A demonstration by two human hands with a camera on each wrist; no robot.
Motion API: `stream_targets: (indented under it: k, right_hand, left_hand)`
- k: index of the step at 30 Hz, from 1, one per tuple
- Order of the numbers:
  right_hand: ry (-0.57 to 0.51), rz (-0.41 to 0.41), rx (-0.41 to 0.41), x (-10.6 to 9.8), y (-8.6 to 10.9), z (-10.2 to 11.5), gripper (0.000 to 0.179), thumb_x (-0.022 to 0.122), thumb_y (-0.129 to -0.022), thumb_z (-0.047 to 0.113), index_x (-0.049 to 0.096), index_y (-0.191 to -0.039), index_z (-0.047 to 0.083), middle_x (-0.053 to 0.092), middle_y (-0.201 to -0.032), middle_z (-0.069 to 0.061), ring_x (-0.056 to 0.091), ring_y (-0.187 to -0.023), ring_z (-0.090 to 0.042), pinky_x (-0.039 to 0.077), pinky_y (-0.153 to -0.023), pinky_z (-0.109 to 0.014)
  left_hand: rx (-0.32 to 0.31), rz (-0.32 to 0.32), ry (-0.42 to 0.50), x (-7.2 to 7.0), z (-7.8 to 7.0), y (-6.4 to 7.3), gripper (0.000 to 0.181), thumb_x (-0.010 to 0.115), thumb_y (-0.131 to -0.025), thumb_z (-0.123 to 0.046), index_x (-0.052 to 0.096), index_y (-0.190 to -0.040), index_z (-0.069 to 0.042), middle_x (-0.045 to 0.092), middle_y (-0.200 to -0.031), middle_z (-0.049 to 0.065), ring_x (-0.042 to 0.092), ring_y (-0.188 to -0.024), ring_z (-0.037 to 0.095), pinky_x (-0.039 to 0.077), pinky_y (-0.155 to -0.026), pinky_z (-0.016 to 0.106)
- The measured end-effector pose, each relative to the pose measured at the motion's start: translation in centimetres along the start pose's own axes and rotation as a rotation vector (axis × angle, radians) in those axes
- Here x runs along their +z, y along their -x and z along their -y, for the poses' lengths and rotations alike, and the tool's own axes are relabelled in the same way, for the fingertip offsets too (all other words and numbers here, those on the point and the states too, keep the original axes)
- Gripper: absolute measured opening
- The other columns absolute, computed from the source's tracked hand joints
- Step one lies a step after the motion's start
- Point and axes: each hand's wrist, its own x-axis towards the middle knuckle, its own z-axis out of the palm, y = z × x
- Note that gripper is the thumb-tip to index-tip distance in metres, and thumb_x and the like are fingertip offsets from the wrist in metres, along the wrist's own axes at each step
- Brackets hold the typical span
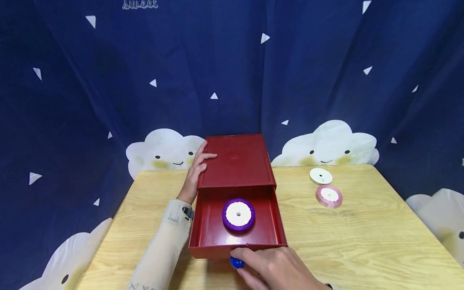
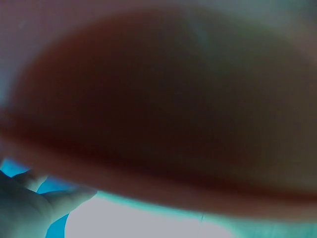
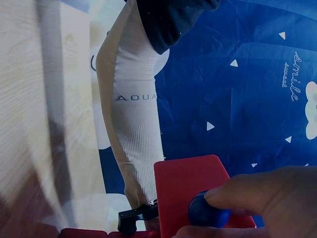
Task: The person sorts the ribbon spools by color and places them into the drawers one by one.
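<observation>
A red drawer box (image 1: 235, 161) stands on the table with its drawer (image 1: 210, 237) pulled out toward me. Inside the drawer lies a spool of purple ribbon (image 1: 238, 215) with a white face. My left hand (image 1: 195, 175) rests along the box's left side, some fingers over the top edge. The thumb and fingers of my right hand (image 1: 275, 266) pinch the round blue knob (image 1: 237, 262) on the drawer front; the right wrist view also shows this blue knob (image 3: 208, 210) in the grip. A dark, blurred surface fills most of the left wrist view.
Right of the box, a white spool (image 1: 320, 176) and a spool of pink ribbon (image 1: 329, 196) lie on the wooden table (image 1: 362, 225). A dark blue curtain (image 1: 232, 72) with white triangles and clouds hangs right behind the box.
</observation>
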Motion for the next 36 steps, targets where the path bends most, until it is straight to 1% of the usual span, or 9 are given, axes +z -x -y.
stream_targets:
  k: [7,12,16,20,24,27,29,31,36]
  right_hand:
    - [0.000,-0.013,-0.012,0.2,0.1,0.0,0.020,0.053,-0.087,0.039,0.058,-0.105,0.030,0.061,-0.072,0.023,0.051,-0.063,0.012,0.050,-0.070,-0.023]
    - [0.002,-0.022,-0.010,0.4,0.2,0.0,0.021,0.053,-0.087,0.039,0.058,-0.106,0.031,0.062,-0.074,0.022,0.053,-0.065,0.012,0.050,-0.070,-0.023]
    - [0.016,-0.037,-0.017,0.5,0.2,-0.1,0.022,0.054,-0.087,0.039,0.058,-0.107,0.030,0.063,-0.076,0.022,0.056,-0.067,0.010,0.050,-0.071,-0.023]
    - [0.021,-0.053,-0.010,0.6,0.0,-0.4,0.026,0.054,-0.087,0.040,0.057,-0.111,0.030,0.065,-0.087,0.021,0.059,-0.076,0.007,0.050,-0.074,-0.026]
    - [-0.005,-0.047,0.009,0.7,0.0,-0.8,0.030,0.052,-0.087,0.039,0.055,-0.116,0.030,0.063,-0.098,0.020,0.060,-0.082,0.004,0.050,-0.074,-0.027]
    - [-0.024,-0.041,0.025,0.7,-0.1,-0.9,0.031,0.052,-0.088,0.039,0.054,-0.118,0.031,0.063,-0.100,0.020,0.060,-0.083,0.004,0.050,-0.074,-0.027]
    - [-0.032,-0.040,0.032,0.8,-0.1,-1.0,0.032,0.051,-0.088,0.040,0.054,-0.119,0.032,0.062,-0.100,0.022,0.059,-0.082,0.005,0.050,-0.074,-0.027]
    - [-0.038,-0.040,0.041,0.8,-0.2,-1.1,0.033,0.052,-0.087,0.040,0.052,-0.120,0.033,0.061,-0.103,0.023,0.059,-0.084,0.005,0.049,-0.075,-0.027]
    - [-0.034,-0.053,0.033,0.9,-0.4,-1.4,0.035,0.051,-0.088,0.039,0.051,-0.122,0.034,0.060,-0.106,0.022,0.060,-0.084,0.004,0.049,-0.076,-0.027]
  left_hand:
    - [-0.009,0.003,0.005,0.1,0.0,0.4,0.042,0.030,-0.085,-0.008,0.047,-0.122,0.005,0.007,-0.151,0.007,0.006,-0.136,0.022,0.012,-0.104,0.052]
    - [-0.007,0.007,0.012,0.1,0.0,0.3,0.042,0.030,-0.085,-0.007,0.047,-0.122,0.005,0.007,-0.151,0.007,0.007,-0.136,0.021,0.012,-0.104,0.052]
    - [-0.004,0.005,0.003,0.0,0.3,0.3,0.042,0.030,-0.085,-0.009,0.047,-0.122,0.005,0.007,-0.151,0.007,0.006,-0.136,0.022,0.012,-0.104,0.052]
    - [0.014,0.004,-0.001,0.1,0.2,0.3,0.042,0.029,-0.085,-0.007,0.046,-0.121,0.007,0.007,-0.150,0.009,0.006,-0.136,0.025,0.010,-0.104,0.052]
    - [0.015,0.005,0.009,0.3,0.1,0.1,0.042,0.028,-0.085,-0.006,0.047,-0.120,0.007,0.007,-0.150,0.010,0.006,-0.136,0.025,0.010,-0.104,0.050]
    - [0.007,0.005,0.009,0.3,0.3,0.0,0.042,0.028,-0.085,-0.008,0.047,-0.121,0.005,0.007,-0.150,0.010,0.006,-0.136,0.025,0.011,-0.105,0.050]
    - [0.009,0.007,0.005,0.4,0.2,0.0,0.043,0.028,-0.085,-0.008,0.047,-0.121,0.006,0.007,-0.150,0.010,0.006,-0.136,0.025,0.011,-0.104,0.050]
    - [0.016,0.004,0.007,0.3,0.1,0.0,0.043,0.028,-0.084,-0.007,0.047,-0.120,0.007,0.007,-0.150,0.010,0.006,-0.136,0.025,0.010,-0.104,0.050]
    - [0.022,0.000,0.014,0.2,-0.1,0.0,0.043,0.029,-0.084,-0.007,0.046,-0.120,0.008,0.007,-0.150,0.010,0.007,-0.136,0.025,0.011,-0.104,0.051]
